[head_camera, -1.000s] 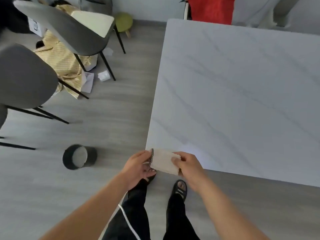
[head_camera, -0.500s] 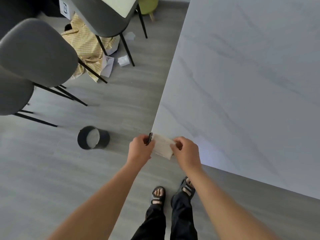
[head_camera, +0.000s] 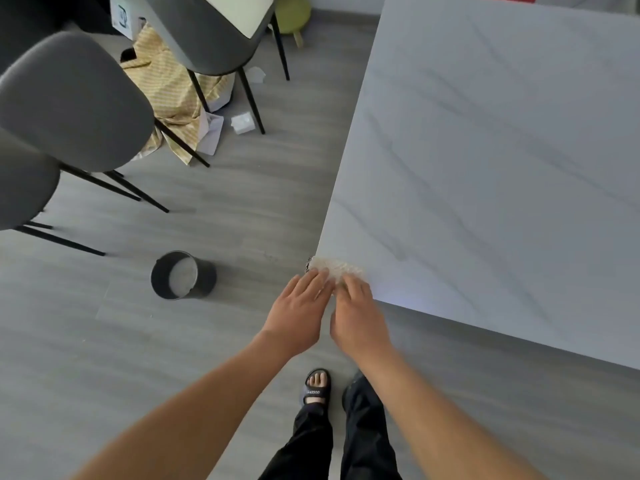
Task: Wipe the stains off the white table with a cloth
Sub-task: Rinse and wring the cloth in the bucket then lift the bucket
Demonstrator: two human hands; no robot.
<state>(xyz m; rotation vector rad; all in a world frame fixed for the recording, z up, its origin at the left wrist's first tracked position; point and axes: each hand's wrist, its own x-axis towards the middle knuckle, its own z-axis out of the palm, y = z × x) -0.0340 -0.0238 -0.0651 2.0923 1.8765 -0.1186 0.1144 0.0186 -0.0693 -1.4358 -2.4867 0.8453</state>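
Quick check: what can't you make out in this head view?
Head view only:
- Stains: indistinguishable from grey veins on the table.
- Cloth: near edge hidden under left hand and right hand.
- Right hand's fingers: blurred; pressing or pinching unclear.
- Table's right side: cut off by frame edge.

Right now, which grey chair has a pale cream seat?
The farthest chair, beside the green stool; the two nearer chairs show only plain grey backs.
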